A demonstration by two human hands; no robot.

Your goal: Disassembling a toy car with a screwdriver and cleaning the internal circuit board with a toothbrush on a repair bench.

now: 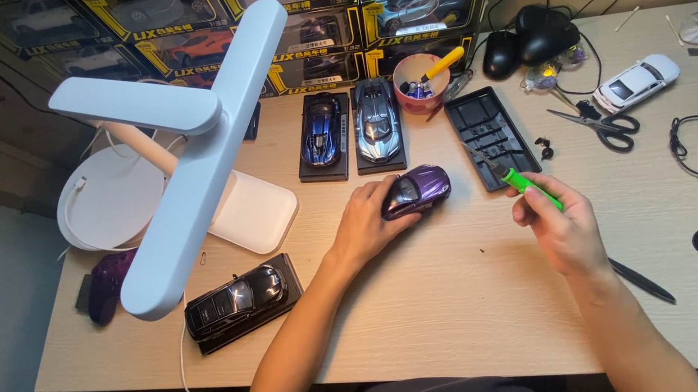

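My left hand (365, 223) rests on the wooden desk and grips the rear of a purple model car (417, 190). My right hand (560, 225) holds a green-handled screwdriver (521, 180), its tip pointing up-left toward an empty black display base (492, 137). The screwdriver tip is apart from the purple car, a short way to its right.
A white desk lamp (196, 145) overhangs the left side. Blue (322, 131) and grey (376, 119) model cars on bases stand behind, a black car (241, 300) front left, a white car (635, 81) right. Scissors (603, 126), a pink cup (421, 82), stacked boxes (269, 16) and a black pen (641, 280) lie around.
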